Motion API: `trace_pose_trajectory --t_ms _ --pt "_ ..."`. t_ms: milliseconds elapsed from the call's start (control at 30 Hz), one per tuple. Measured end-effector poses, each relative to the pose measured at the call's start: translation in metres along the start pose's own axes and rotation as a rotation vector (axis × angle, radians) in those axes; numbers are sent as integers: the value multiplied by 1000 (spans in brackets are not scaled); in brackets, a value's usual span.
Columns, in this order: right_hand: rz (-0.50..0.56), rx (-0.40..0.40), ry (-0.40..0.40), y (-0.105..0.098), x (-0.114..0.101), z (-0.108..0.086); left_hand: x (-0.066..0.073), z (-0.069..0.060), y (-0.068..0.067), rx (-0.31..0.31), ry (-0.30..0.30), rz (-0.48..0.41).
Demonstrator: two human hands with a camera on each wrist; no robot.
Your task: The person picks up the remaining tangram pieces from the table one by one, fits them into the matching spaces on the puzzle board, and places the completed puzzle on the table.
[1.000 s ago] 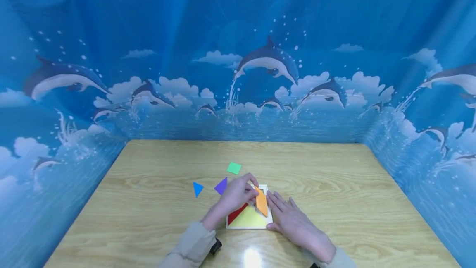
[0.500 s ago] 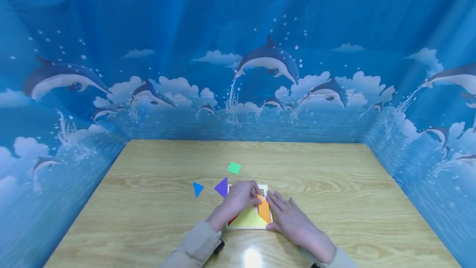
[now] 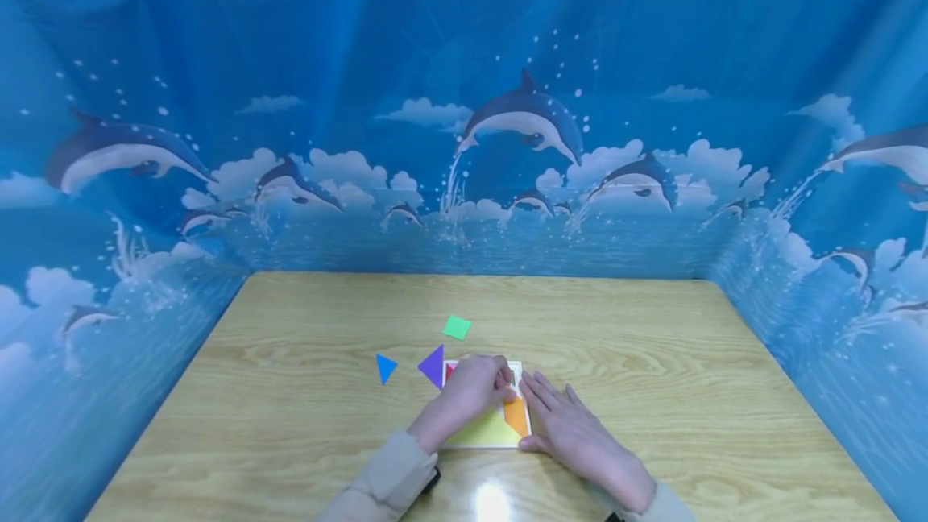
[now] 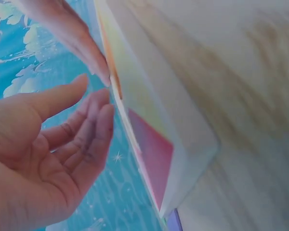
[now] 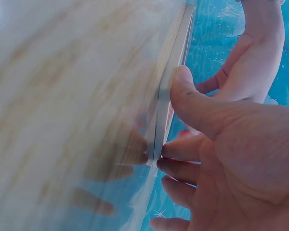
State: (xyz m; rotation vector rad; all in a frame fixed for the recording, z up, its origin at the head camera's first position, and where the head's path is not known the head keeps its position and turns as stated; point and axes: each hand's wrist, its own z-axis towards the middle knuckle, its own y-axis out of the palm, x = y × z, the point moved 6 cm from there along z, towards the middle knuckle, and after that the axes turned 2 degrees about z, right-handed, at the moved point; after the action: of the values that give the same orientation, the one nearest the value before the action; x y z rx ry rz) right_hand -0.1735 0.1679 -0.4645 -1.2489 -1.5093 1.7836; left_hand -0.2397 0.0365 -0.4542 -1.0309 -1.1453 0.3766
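A white-rimmed puzzle tray (image 3: 478, 448) lies near the table's front, with flat coloured shapes in it. Along its right side lies an orange piece (image 3: 516, 419), and in front a large yellow triangle (image 3: 487, 430). My left hand (image 3: 473, 387) is over the tray, its thumb and loosely bent fingers at the far end of the orange piece. Nothing shows between that hand's thumb and fingers (image 4: 72, 134) in the left wrist view. Fingers extended, my right hand (image 3: 576, 429) touches the tray's right edge, its thumb (image 5: 184, 91) at the near corner. A red piece (image 4: 154, 154) is partly covered.
Left of the tray, a purple triangle (image 3: 432, 366) lies close to its rim, with a blue triangle (image 3: 386, 369) farther left. A green four-sided piece (image 3: 457, 327) is behind the tray. A blue dolphin-print curtain (image 3: 464, 143) surrounds the wooden table (image 3: 652, 345) at the back and sides.
My left hand has shifted slightly right, and the orange piece has gone from tilted in its fingers to lying flat along the tray's right side. The right hand has stayed in place.
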Motion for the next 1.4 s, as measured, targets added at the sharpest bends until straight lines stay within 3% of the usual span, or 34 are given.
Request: trace_pose_trajectory --t_ms 233,500,700,967,1133,1400 --pt "-6 -7 22 1 1 1 -3 -1 -20 102 17 -49" --pt "9 -17 47 1 1 1 -18 -7 -46 233 -73 -131" --pt "18 -16 30 0 0 0 -35 -12 -60 295 -152 -158" --pt "18 -17 18 1 0 0 -58 -18 -79 378 -167 -171" --pt "17 -18 25 1 1 0 -71 -13 -83 392 -191 -134" --pt "2 -16 13 1 0 0 -78 14 -74 349 -154 1"
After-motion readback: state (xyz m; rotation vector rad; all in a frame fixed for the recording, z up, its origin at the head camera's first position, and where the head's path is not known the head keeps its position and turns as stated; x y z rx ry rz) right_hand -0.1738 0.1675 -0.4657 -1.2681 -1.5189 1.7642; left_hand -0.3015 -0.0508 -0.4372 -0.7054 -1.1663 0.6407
